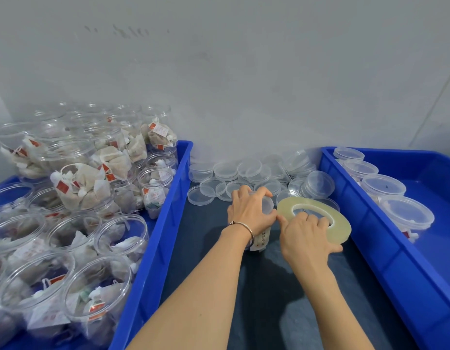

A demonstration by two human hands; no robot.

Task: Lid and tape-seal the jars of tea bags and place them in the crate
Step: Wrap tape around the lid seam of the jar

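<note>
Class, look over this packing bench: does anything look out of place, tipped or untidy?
Mostly orderly. The open jars in the left crate are heaped, several lying tilted on others rather than standing. The spare lids by the wall lie in a loose overlapping pile, one propped on edge. Nothing looks spilled or broken.

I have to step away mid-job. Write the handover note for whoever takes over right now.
Left hand: grips the lidded clear plastic jar standing on the dark mat.
Right hand: holds the flat yellowish tape roll at the jar's rim.
Done: four lidded jars in the right blue crate.
Left: tape this jar, crate it, then lid and tape the open jars in the left blue crate, using the loose clear lids.
</note>
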